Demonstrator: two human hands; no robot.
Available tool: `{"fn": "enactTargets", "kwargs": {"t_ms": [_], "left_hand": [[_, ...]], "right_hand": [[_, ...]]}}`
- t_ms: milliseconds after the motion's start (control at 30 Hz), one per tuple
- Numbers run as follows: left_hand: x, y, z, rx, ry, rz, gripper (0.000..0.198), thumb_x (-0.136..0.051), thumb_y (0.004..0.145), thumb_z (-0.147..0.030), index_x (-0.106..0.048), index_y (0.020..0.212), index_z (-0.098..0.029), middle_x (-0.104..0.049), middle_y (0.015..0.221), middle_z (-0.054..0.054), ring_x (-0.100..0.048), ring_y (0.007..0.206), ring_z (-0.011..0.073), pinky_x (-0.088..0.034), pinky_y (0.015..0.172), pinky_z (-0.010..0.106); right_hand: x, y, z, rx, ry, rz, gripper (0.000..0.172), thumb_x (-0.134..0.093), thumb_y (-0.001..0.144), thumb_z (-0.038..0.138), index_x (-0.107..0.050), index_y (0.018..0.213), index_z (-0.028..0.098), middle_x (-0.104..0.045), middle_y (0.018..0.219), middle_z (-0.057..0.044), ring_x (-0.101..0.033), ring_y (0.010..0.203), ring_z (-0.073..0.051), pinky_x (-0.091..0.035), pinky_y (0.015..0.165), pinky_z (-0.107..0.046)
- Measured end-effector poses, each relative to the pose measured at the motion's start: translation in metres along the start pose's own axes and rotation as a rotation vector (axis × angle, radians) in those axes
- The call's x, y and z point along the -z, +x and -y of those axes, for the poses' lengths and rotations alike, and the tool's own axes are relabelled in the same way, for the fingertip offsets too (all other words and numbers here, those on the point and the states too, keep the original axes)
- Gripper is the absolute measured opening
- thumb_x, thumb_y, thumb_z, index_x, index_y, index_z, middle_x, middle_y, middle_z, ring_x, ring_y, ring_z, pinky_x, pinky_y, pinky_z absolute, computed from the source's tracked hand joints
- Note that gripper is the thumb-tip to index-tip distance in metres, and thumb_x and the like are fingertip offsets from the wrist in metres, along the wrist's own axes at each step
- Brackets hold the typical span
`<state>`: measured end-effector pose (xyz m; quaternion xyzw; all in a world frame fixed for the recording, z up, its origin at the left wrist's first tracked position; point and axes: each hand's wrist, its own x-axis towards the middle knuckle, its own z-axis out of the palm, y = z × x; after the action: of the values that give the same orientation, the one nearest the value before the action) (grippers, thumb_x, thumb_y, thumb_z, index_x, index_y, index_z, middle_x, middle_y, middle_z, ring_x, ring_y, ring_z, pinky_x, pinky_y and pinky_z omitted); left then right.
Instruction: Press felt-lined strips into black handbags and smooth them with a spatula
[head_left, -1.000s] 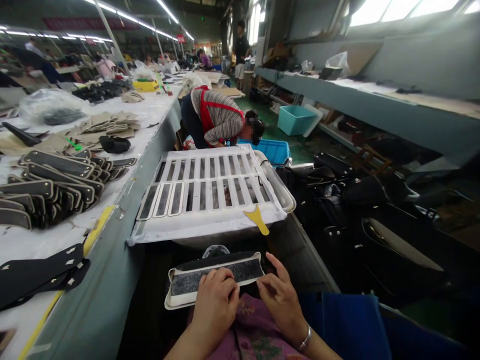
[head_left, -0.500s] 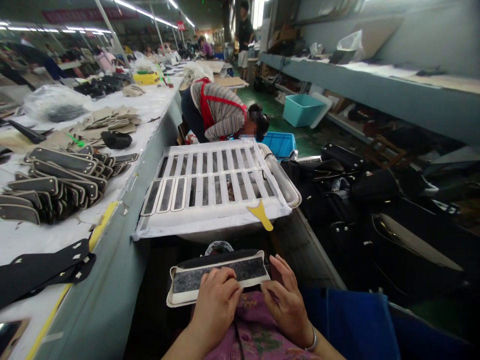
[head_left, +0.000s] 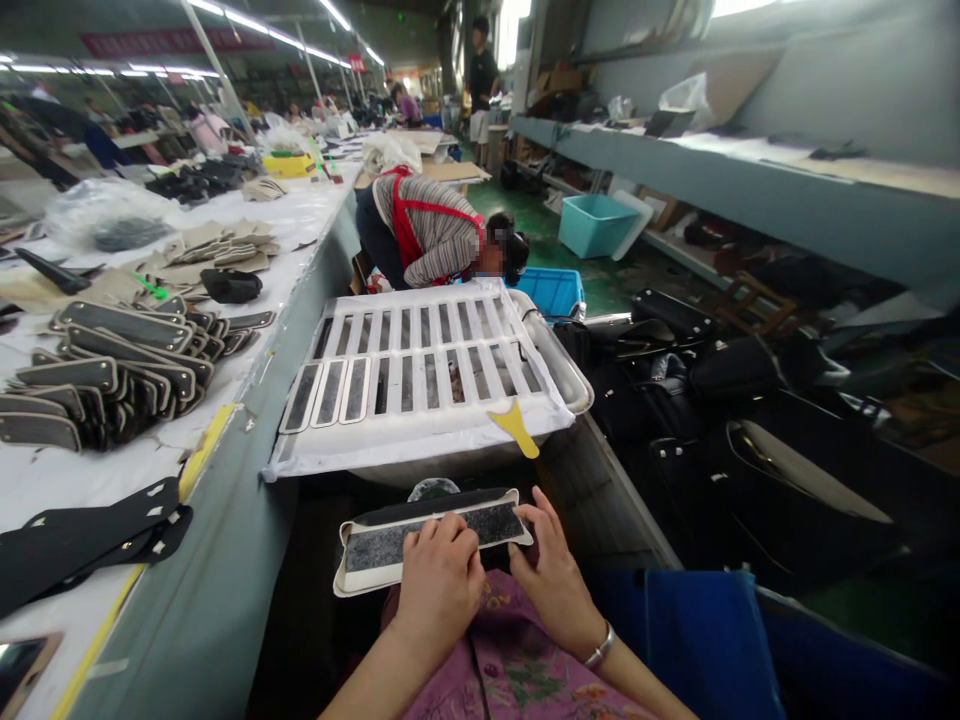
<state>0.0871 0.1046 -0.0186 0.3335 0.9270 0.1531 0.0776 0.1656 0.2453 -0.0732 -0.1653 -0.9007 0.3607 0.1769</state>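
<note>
A long cream strip with a dark grey fuzzy centre lies across my lap. My left hand rests on its middle with fingers curled down, pressing along the near edge. My right hand holds the strip's right end, fingers bent over the cream border. Just beyond the strip a white tray carries several more strips laid in two rows, and a yellow scraper lies at its near right corner.
A long workbench runs along my left with stacks of dark padded pieces and black straps. A person in a striped shirt bends over past the tray. Black bags pile up on my right.
My hands and the strip have stayed together on my lap; the fingers have shifted slightly along the strip's near edge. The view has wobbled a little.
</note>
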Motion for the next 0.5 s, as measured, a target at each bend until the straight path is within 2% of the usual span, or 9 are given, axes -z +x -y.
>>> {"fn": "enactTargets", "kwargs": {"t_ms": [133, 300, 500], "left_hand": [[0.001, -0.001, 0.006, -0.017, -0.089, 0.012, 0.012, -0.051, 0.083, -0.018, -0.057, 0.073, -0.021, -0.057, 0.090, 0.001, -0.051, 0.088, 0.0192, -0.031, 0.071, 0.032], [0.003, -0.004, 0.010, -0.010, -0.168, 0.012, 0.012, -0.054, 0.083, -0.018, -0.058, 0.073, -0.021, -0.057, 0.089, 0.000, -0.051, 0.088, 0.0182, -0.032, 0.072, 0.031], [0.002, -0.001, 0.006, 0.017, -0.142, 0.028, 0.012, -0.054, 0.084, -0.021, -0.059, 0.073, -0.021, -0.057, 0.089, 0.001, -0.052, 0.088, 0.0191, -0.032, 0.072, 0.032]], "right_hand": [[0.000, -0.008, -0.004, 0.066, -0.023, -0.039, 0.012, -0.046, 0.086, 0.020, -0.057, 0.091, 0.020, -0.033, 0.140, -0.012, -0.031, 0.131, -0.028, -0.036, 0.102, -0.050], [0.006, -0.005, -0.003, 0.161, -0.098, -0.047, 0.012, -0.048, 0.086, 0.021, -0.058, 0.079, 0.019, -0.040, 0.135, -0.012, -0.029, 0.130, -0.029, -0.035, 0.101, -0.054], [0.010, -0.003, 0.003, 0.183, -0.147, -0.032, 0.013, -0.047, 0.083, 0.017, -0.053, 0.072, 0.019, -0.045, 0.130, -0.013, -0.028, 0.131, -0.029, -0.034, 0.102, -0.054]]}}
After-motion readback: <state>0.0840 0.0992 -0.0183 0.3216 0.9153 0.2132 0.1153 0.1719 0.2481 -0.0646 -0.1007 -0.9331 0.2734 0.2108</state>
